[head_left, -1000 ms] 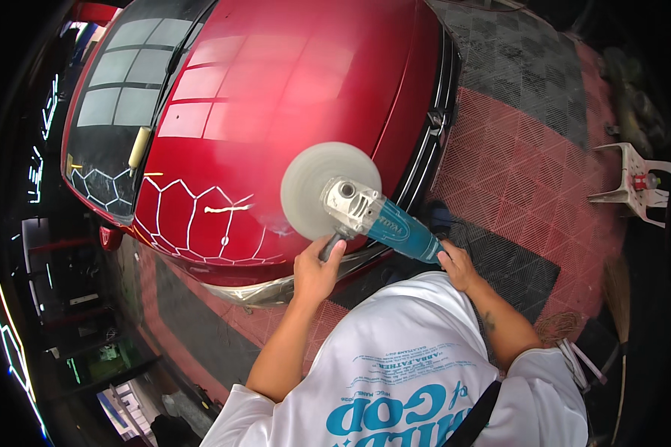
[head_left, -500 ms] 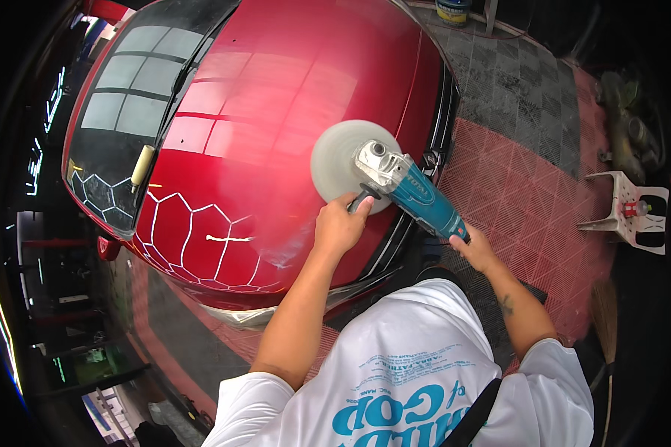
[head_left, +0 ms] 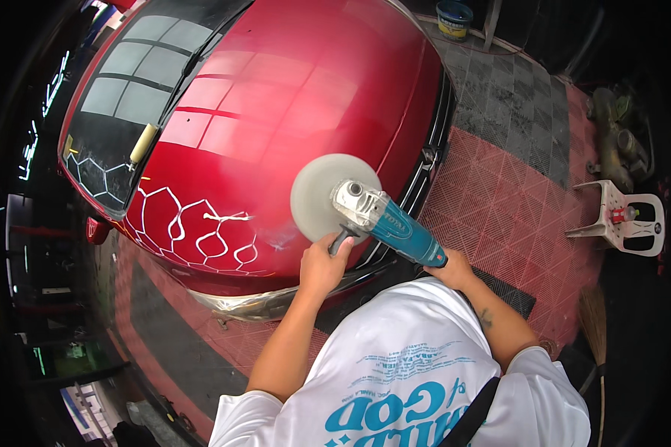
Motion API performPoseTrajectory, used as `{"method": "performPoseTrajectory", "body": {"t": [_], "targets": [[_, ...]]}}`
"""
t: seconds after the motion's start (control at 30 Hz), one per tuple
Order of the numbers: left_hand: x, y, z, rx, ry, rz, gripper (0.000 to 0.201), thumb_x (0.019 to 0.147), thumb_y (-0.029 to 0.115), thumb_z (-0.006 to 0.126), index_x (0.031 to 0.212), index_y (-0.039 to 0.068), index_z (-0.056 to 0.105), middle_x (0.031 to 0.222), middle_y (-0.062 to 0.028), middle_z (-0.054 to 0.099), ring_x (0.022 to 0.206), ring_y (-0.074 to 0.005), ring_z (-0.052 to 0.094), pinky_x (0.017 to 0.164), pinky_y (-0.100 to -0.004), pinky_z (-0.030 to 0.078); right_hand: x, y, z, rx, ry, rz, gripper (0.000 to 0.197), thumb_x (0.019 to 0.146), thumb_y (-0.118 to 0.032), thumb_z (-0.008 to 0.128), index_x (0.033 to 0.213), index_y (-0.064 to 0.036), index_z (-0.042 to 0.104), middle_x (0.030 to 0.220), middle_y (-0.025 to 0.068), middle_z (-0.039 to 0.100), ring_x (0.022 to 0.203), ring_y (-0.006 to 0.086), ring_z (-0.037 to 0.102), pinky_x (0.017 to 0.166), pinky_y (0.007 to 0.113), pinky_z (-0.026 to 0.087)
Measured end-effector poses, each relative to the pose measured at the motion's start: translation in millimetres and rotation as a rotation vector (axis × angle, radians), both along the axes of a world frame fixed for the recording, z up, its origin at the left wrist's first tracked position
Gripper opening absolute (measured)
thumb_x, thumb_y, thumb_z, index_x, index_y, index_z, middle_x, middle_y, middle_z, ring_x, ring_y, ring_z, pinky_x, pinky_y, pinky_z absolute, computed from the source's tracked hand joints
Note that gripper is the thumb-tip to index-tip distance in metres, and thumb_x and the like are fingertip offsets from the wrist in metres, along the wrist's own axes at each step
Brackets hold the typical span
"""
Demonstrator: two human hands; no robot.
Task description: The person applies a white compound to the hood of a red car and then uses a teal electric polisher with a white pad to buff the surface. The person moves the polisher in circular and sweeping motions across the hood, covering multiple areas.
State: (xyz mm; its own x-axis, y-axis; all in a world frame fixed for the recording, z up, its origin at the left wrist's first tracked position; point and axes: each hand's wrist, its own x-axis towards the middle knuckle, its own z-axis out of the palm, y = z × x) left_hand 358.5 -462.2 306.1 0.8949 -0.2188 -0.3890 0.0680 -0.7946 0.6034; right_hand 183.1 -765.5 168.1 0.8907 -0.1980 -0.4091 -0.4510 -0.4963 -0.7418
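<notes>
A blue-green rotary polisher (head_left: 402, 229) with a silver head lies over the red car hood (head_left: 268, 112). Its round whitish pad (head_left: 314, 195) rests against the paint near the hood's front edge, and the pad's face looks blurred. My left hand (head_left: 323, 270) is closed round the black side handle (head_left: 342, 240). At the rear end of the body, my right hand (head_left: 452, 270) grips the polisher, its fingers partly hidden beneath. A hazy, whitish smear (head_left: 279, 240) shows on the hood left of my left hand.
Wavy light reflections cross the hood's near side. A cream cylindrical object (head_left: 143, 143) lies by the windshield (head_left: 127, 82). Red and grey floor tiles (head_left: 492, 186) spread to the right, with a white plastic chair (head_left: 600, 223), a broom (head_left: 593, 328), a machine (head_left: 620, 138) and a bucket (head_left: 453, 21).
The polisher has moved left and nearer to me across the hood, with both hands still on it. The view has shifted slightly, showing more of the bucket.
</notes>
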Motion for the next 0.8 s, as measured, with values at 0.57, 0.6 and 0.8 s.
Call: {"method": "performPoseTrajectory", "body": {"t": [0.57, 0.6, 0.8], "targets": [[-102, 145, 0, -0.198, 0.002, 0.276, 0.047, 0.109, 0.04, 0.08, 0.135, 0.001, 0.083, 0.082, -0.0091, 0.079, 0.068, -0.0166, 0.072, 0.067, -0.0353, 0.058, -30, 103, 11, 0.024, 0.013, 0.243, 0.042, 0.09, -0.043, 0.089, 0.123, -0.0165, 0.085, 0.116, 0.0194, 0.086, 0.113, 0.0448, 0.08, 0.101, 0.053, 0.062], [-107, 155, 4, -0.213, 0.023, 0.324, 0.045, 0.11, 0.038, 0.08, 0.135, 0.001, 0.083, 0.081, -0.0081, 0.078, 0.066, -0.0149, 0.071, 0.063, -0.0333, 0.056, -26, 108, 18, 0.043, 0.001, 0.291, 0.045, 0.09, -0.045, 0.089, 0.125, -0.0168, 0.084, 0.118, 0.0193, 0.085, 0.114, 0.0447, 0.08, 0.102, 0.053, 0.062], [-105, 228, 9, -0.296, 0.031, 0.47, 0.039, 0.111, 0.031, 0.08, 0.136, 0.001, 0.082, 0.08, -0.0053, 0.076, 0.058, -0.0084, 0.062, 0.051, -0.0264, 0.049, 21, 139, 67, 0.144, -0.01, 0.515, 0.059, 0.091, -0.052, 0.087, 0.133, -0.0116, 0.081, 0.125, 0.022, 0.084, 0.117, 0.044, 0.079, 0.106, 0.052, 0.059]]}}
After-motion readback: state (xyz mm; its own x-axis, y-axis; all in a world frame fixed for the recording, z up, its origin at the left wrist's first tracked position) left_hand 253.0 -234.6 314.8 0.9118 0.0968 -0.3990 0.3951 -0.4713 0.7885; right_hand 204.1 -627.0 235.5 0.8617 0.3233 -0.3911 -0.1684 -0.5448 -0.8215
